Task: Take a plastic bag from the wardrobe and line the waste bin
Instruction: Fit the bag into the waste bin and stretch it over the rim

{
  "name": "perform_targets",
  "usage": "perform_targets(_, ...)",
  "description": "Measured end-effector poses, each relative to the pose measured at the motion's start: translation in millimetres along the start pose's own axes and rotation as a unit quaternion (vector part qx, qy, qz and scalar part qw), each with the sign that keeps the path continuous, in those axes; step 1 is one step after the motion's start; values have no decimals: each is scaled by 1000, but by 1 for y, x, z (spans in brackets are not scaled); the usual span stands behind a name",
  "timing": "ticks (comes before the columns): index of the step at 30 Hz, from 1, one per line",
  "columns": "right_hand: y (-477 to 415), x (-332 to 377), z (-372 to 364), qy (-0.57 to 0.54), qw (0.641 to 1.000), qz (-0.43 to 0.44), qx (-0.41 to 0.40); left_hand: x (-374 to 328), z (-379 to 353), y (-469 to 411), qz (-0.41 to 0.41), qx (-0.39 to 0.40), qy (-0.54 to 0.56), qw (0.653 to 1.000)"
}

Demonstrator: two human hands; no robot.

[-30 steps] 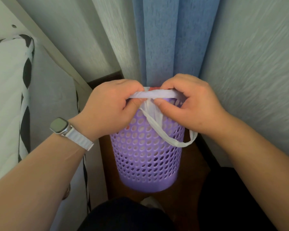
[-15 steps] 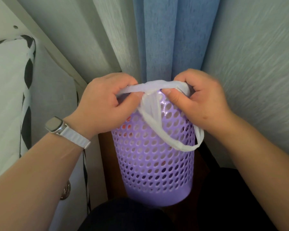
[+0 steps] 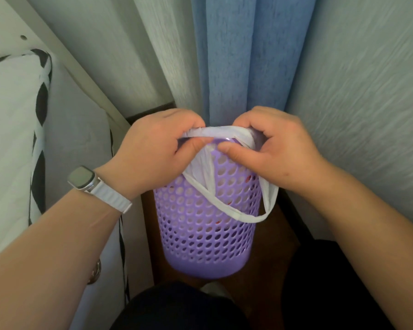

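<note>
Here the lining step is under way: the left hand (image 3: pixel 153 151) and right hand (image 3: pixel 274 148), both pinched closed on the white plastic bag (image 3: pixel 215 133), stretch its mouth over the near rim of the purple waste bin (image 3: pixel 205 229). One handle loop (image 3: pixel 248 216) hangs down the bin's front. Judged next: folding the edge evenly around the rim.

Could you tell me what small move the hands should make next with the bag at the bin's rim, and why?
Probably fold the white bag edge down over the purple bin rim: both hands, left and right, pinch it there, and a handle loop hangs outside.
</note>
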State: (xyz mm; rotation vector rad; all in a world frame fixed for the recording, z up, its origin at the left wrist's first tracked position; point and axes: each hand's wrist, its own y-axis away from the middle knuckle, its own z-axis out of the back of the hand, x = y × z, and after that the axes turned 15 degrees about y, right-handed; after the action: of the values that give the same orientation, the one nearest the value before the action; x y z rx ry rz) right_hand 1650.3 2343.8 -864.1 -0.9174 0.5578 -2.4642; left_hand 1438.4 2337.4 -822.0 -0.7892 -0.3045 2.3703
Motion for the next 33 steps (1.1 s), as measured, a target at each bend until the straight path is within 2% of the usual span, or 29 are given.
perform_targets(2,-4,-6,8,-4,999,33,1,3,3,1,13,-14,18,1000)
perform_targets(4,-8,-14,15,-21,999,32,-9,6,6,1,22,-34,35,999)
perform_targets(8,-8,-21,15,-27,1000,-8,1,4,6,1,37,-65,82,994)
perform_targets(12,-5,-17,8,-12,998,-43,-41,3,5,1,51,-52,112,991)
perform_targets(17,1,-5,-2,53,997,-37,-43,-4,3,-3,-30,-4,-18,999)
perform_targets(21,5,0,-9,79,996,-30,-38,-9,-7,-4,-70,28,-10,997)
perform_targets(24,4,4,-11,58,996,-48,-37,-5,-10,-5,-80,43,-19,996)
perform_targets(28,-1,0,-3,-21,999,-20,17,-4,-10,-4,-95,39,-63,993)
perform_targets(30,-5,-6,3,-21,999,10,28,-2,-8,-3,-88,18,-61,994)
perform_targets(33,-8,-16,10,-25,999,-4,24,-1,-4,-2,-61,-32,-44,997)
